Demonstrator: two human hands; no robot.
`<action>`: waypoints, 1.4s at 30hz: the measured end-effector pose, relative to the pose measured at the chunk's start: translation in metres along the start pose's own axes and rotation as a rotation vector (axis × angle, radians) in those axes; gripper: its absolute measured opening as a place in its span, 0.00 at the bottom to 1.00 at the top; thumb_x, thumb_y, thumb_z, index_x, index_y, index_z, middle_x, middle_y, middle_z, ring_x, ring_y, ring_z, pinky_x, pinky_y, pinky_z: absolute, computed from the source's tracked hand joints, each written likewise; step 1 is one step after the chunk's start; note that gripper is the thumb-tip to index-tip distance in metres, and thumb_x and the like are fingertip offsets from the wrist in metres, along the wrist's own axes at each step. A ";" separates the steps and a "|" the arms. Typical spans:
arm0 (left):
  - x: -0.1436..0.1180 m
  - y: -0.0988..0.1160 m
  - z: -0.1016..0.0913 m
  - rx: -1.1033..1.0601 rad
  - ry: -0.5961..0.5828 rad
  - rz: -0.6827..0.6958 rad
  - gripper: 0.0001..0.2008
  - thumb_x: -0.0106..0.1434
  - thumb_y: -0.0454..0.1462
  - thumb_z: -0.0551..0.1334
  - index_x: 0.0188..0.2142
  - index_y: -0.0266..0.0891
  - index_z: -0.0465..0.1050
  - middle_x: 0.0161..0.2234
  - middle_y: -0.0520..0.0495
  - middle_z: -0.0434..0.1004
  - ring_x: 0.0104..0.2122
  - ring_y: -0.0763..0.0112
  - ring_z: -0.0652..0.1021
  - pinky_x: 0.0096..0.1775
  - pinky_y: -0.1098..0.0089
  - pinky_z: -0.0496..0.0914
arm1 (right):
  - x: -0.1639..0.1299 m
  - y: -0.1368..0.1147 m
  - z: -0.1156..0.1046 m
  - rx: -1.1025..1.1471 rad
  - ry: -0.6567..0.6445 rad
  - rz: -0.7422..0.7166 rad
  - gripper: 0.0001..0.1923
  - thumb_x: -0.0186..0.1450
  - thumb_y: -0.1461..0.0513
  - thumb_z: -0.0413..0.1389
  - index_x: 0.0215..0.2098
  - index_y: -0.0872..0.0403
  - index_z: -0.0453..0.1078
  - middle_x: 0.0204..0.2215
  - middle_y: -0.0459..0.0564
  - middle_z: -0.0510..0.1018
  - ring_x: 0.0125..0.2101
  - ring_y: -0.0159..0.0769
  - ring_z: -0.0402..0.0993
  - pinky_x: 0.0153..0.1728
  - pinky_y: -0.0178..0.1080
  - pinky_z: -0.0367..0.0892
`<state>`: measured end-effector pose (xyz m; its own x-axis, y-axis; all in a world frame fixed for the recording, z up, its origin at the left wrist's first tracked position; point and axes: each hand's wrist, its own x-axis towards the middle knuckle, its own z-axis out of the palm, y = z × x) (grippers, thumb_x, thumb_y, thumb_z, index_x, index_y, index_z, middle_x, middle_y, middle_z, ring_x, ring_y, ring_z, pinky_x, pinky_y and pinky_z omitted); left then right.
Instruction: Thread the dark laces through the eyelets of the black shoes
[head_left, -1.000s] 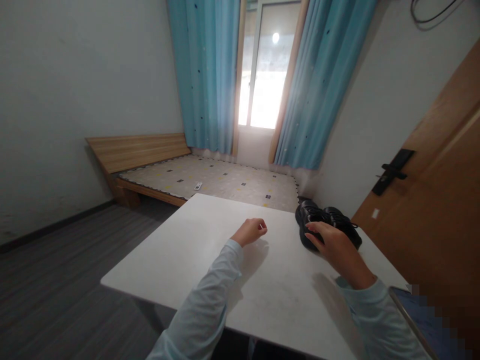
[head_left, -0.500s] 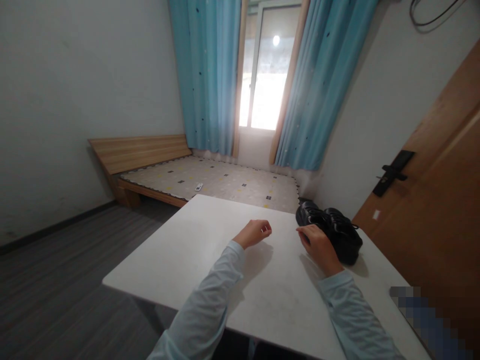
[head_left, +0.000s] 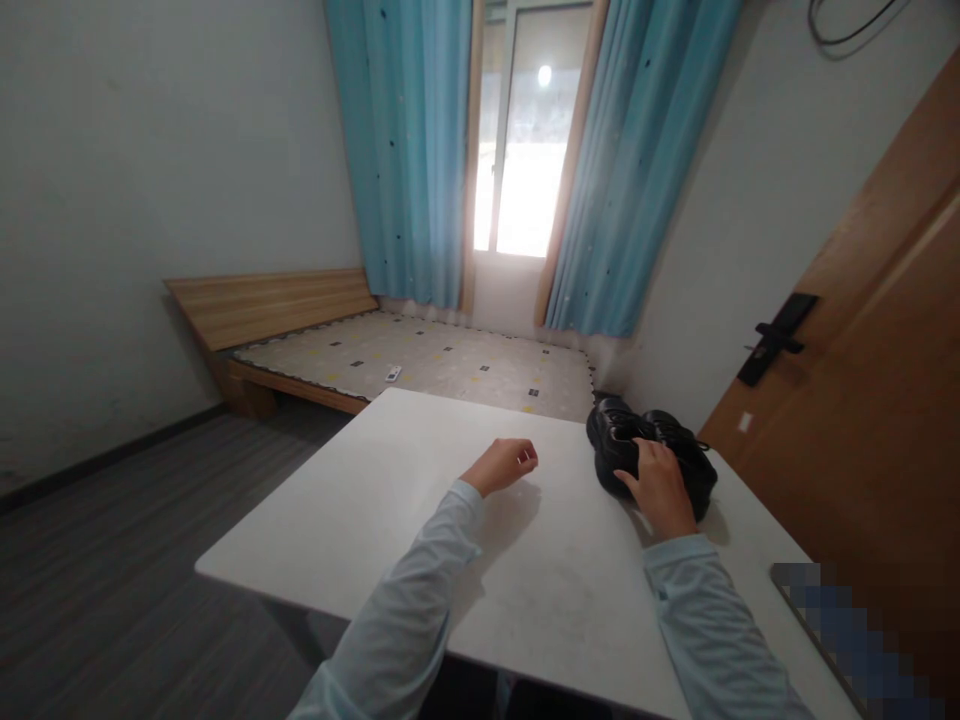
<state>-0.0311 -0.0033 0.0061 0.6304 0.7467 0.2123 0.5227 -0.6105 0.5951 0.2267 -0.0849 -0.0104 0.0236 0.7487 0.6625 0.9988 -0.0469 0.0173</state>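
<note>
On the right of the white table (head_left: 300,510) sits a pair of black lace-up shoes, side by side. My right hand (head_left: 660,485) is at the near end of the left black shoe (head_left: 611,455), its thumb spread away from the fingers and the fingertips over the shoe. The right black shoe (head_left: 701,475) is partly hidden behind that hand. Over the middle of the table, apart from the shoes, my left hand (head_left: 506,465) has its fingers curled in towards the thumb, with nothing visible in them.
Beyond the table is a bed (head_left: 427,360) with a white remote control (head_left: 393,374) on it. A dark flat object (head_left: 817,620), partly pixelated, lies at the table's right edge. A wooden door (head_left: 862,400) stands to the right.
My right hand has moved from beside the shoes onto the left one, its thumb and fingers spreading from a pinch. My left hand stays nearly still; the view has shifted slightly.
</note>
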 end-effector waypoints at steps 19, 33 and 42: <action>0.001 -0.002 0.001 0.013 0.005 -0.001 0.09 0.58 0.35 0.57 0.34 0.37 0.76 0.30 0.48 0.78 0.29 0.74 0.75 0.34 0.76 0.67 | 0.009 -0.014 -0.010 0.208 -0.003 -0.068 0.09 0.61 0.63 0.52 0.41 0.55 0.67 0.33 0.55 0.71 0.38 0.48 0.63 0.40 0.47 0.63; 0.003 -0.010 -0.004 0.049 0.228 -0.158 0.09 0.60 0.36 0.56 0.35 0.38 0.75 0.32 0.46 0.78 0.32 0.70 0.77 0.38 0.71 0.68 | -0.005 -0.090 -0.070 0.220 -0.052 -0.246 0.06 0.61 0.64 0.55 0.38 0.54 0.66 0.31 0.52 0.68 0.35 0.44 0.62 0.34 0.43 0.61; 0.005 -0.007 -0.005 -0.216 0.326 -0.154 0.13 0.62 0.43 0.54 0.41 0.38 0.68 0.34 0.47 0.76 0.28 0.74 0.76 0.36 0.71 0.69 | -0.040 -0.129 -0.081 0.256 -0.040 -0.279 0.05 0.61 0.68 0.54 0.34 0.53 0.67 0.29 0.51 0.68 0.33 0.43 0.61 0.32 0.43 0.60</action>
<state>-0.0342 0.0055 0.0068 0.3214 0.8906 0.3218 0.4423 -0.4417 0.7805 0.0930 -0.1625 0.0216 -0.2540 0.7348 0.6289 0.9457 0.3252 0.0021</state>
